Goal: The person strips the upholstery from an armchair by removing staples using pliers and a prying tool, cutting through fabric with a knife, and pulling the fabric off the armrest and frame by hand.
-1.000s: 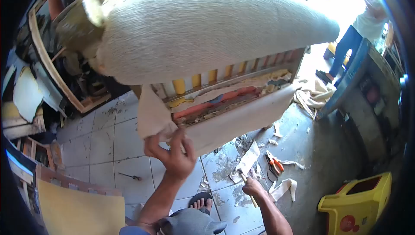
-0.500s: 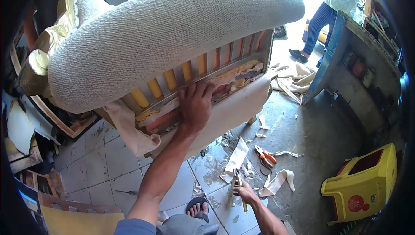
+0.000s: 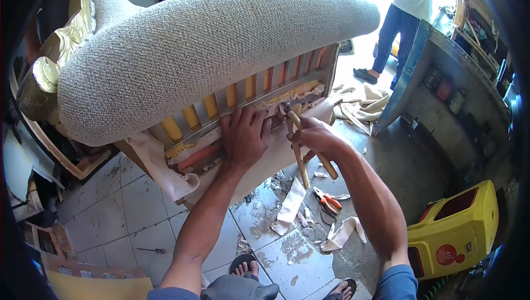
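Observation:
A sofa part with a rounded, grey textured cushion [image 3: 221,51] lies across the view, its slatted frame showing below. Along the frame's lower edge runs an opening with torn padding and a red strip [image 3: 200,156]. My left hand [image 3: 244,134] rests on this edge, fingers bent over the padding; whether it grips anything is hidden. My right hand [image 3: 317,137] holds long-handled pincers [image 3: 301,159], their head against the padding to the right of my left hand. Pale lining cloth [image 3: 165,167] hangs from the frame's near side.
Orange-handled pliers [image 3: 327,201], cloth scraps [image 3: 290,206] and a screwdriver [image 3: 152,250] lie on the floor. A yellow plastic stool [image 3: 455,233] is at the right, below a blue-edged cabinet [image 3: 408,79]. Another person [image 3: 397,29] stands at the back right.
My right hand has risen from near the floor to the frame with the pincers. My left hand went from the lining's corner to the padded edge. The other person has shifted left in view.

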Action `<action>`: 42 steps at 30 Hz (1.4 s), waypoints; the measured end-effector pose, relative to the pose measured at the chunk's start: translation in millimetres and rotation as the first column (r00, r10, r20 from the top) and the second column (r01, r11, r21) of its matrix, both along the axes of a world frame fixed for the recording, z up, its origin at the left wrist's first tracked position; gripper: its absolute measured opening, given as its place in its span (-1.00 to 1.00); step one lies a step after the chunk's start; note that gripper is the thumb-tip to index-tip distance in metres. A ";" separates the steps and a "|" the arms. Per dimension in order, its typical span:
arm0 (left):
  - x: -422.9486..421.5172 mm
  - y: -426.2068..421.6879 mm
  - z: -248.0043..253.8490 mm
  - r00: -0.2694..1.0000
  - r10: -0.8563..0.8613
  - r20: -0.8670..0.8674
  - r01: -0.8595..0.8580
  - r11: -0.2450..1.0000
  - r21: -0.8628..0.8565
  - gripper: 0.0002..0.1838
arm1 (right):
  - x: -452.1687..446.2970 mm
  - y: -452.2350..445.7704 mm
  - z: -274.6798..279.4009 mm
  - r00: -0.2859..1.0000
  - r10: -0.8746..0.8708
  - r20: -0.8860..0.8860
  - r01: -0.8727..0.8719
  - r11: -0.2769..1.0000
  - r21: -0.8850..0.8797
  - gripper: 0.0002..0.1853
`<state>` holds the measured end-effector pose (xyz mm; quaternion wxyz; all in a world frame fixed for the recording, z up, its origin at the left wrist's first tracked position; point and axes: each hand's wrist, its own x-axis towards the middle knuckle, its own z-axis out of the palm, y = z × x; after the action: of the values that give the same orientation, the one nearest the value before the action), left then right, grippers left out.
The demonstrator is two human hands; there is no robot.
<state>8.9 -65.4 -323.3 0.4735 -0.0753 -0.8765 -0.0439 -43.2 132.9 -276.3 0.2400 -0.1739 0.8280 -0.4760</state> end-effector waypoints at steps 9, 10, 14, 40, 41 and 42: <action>-4.4 9.2 5.3 0.984 0.124 0.125 -0.125 0.992 0.004 -0.77 | -14.2 -9.1 -5.9 0.972 0.001 -0.234 0.077 0.943 0.325 -0.35; -4.3 8.9 3.1 0.987 0.110 0.116 -0.113 0.994 0.012 -0.78 | -15.6 -8.4 -8.5 0.963 0.008 -0.268 0.066 0.962 0.266 -0.34; -5.3 4.7 1.3 0.996 0.058 0.073 -0.060 0.998 0.023 -0.82 | -16.4 -10.0 -16.4 0.888 0.057 -0.456 0.082 0.957 0.280 -0.35; 14.6 7.4 -0.9 0.995 -0.055 0.088 0.048 0.995 0.085 -0.89 | 44.4 2.1 -9.3 0.933 -0.133 -0.334 0.174 0.980 0.095 -0.61; 14.5 7.4 -3.0 0.996 -0.066 0.054 0.060 0.993 0.102 -0.91 | 39.4 -0.4 -4.5 0.881 -0.106 -0.461 0.183 0.975 0.125 -0.60; 15.5 7.2 -3.4 0.996 -0.064 0.056 0.057 0.992 0.115 -0.91 | 33.2 -5.6 -4.0 0.849 -0.060 -0.524 0.204 0.954 0.221 -0.58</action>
<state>24.4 -58.2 -326.7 0.4490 -0.0737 -0.8837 -0.1103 -10.0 127.3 -280.3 -0.0009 -0.2021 0.9286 -0.3113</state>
